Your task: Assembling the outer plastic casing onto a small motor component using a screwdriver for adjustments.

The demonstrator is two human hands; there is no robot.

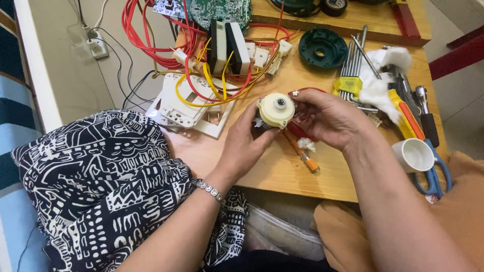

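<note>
1. Setting: home repair bench, a small electronics workshop.
2. Evidence: wooden table [282, 171] with hex keys [351, 70] near its right edge, circuit board [212, 10] and red wires [146, 35] at far edge.
3. Wall power strip [96, 44], striped bedding [12, 126] left.

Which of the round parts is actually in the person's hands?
The cream round motor-like part, gripped between the left hand and right hand. The dark green round cover lies untouched farther back on the wooden table.
</note>
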